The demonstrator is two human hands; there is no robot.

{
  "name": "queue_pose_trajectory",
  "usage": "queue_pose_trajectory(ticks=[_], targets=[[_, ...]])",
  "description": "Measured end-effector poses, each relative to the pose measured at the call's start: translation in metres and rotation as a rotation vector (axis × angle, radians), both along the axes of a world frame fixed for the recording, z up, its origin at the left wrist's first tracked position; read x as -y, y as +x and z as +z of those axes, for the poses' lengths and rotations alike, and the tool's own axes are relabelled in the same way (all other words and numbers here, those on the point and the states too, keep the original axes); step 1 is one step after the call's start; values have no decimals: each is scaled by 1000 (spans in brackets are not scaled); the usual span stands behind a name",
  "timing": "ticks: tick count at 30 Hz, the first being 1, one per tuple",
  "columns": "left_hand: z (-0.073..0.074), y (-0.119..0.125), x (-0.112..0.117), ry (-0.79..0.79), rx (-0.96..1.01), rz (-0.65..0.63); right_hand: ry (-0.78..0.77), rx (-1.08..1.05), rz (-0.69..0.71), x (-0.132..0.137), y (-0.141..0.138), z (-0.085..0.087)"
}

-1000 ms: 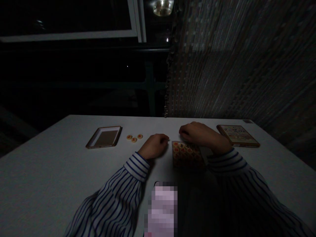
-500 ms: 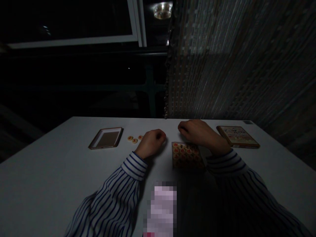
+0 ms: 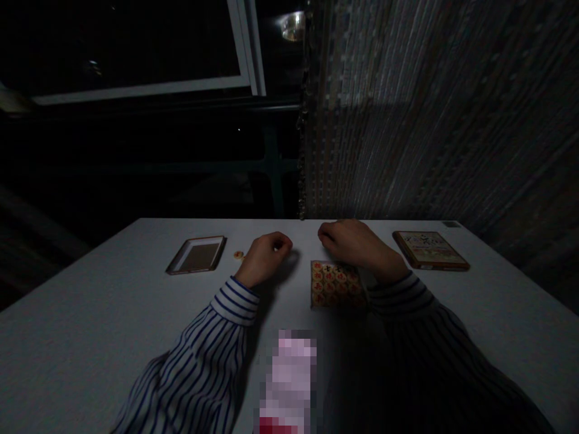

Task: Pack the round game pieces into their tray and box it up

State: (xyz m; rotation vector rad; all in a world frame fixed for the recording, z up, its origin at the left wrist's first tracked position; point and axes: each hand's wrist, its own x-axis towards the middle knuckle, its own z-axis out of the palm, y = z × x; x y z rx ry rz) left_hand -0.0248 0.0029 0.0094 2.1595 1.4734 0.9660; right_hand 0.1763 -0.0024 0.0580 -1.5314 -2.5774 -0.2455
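Observation:
My left hand (image 3: 264, 258) is curled above the table with thumb and forefinger bent together; I cannot make out whether anything is between them. Just left of it lies a round Chinese chess piece (image 3: 238, 255) with a red character. My right hand (image 3: 353, 242) is closed too, back side up, at the far edge of a clear box of Chinese chess pieces (image 3: 329, 283). Its fingertips are hidden from me. The pieces in the box sit in rows, with red and some black characters, and my right wrist and sleeve shade the box's right side.
An open, shallow box part (image 3: 210, 269) with a brown rim rests on the left of the white table (image 3: 108, 313). On the right lies a printed box lid (image 3: 432, 248). A bead curtain (image 3: 384, 120) hangs beyond the table, beside a dark window (image 3: 136, 48).
My left hand has shifted left, and two of the loose chess pieces beside it no longer show. My right hand sits slightly further left in view. The camera view has also shifted a little.

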Motion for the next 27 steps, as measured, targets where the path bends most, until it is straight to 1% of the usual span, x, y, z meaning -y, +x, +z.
queue_pose_trajectory(ticks=[6, 13, 16, 21, 24, 26, 27], targets=[[-4, -12, 5, 32, 36, 64, 57, -27, 7, -1, -1, -2], [-11, -40, 16, 78, -5, 225, 89, -65, -14, -1, -6, 0], [-16, -52, 21, 102, -17, 265, 102, -70, -14, 0, -9, 1], [-29, -73, 25, 115, -65, 369, 94, -77, -32, 1, -13, 1], [-41, -85, 24, 133, -87, 361, 107, -86, -17, 1, -15, -1], [-49, -92, 22, 174, -107, 341, 118, -100, 3, 1, -17, -3], [-53, -95, 21, 194, -118, 355, 118, -107, 12, 1, -18, -5]])
